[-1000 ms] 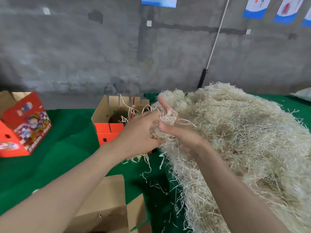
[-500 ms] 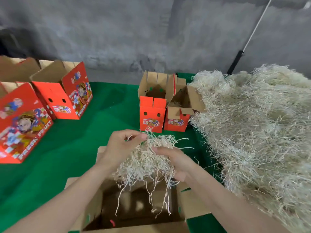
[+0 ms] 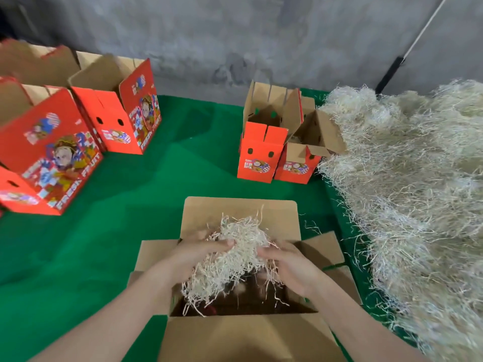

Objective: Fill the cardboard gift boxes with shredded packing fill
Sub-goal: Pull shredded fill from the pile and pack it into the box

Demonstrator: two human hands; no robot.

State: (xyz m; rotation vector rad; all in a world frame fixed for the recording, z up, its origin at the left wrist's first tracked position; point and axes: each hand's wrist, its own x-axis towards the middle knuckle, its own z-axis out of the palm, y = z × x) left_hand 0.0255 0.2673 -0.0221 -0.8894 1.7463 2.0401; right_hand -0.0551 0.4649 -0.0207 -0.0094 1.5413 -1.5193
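A second ago your hands were up at the big pile [image 3: 405, 178] on your right, tugging a handful loose; half a second ago that handful was hanging above the brown box [image 3: 240, 210] in front of you; now it sits lower, right at the box's mouth. Your left hand [image 3: 198, 253] curls its fingers over the left side of the clump of fill [image 3: 235, 246]; your right hand [image 3: 287, 265] cups the right side; the two squeeze it between them. The lowest strands already dangle inside the opening, while the top of the clump rises above your knuckles.

That puts this handful a release away from being delivered, by my reading. What shows of the box's inside looks dark, with little fill visible; I judge it needs several more trips to the pile. The flaps stand spread outward, so nothing blocks the drop.

Further back on the green cloth [image 3: 130, 205], two small red boxes [image 3: 258, 158] stand just beside the pile's edge; the larger red boxes [image 3: 52, 158] wait open at your left; their contents cannot be seen from here.
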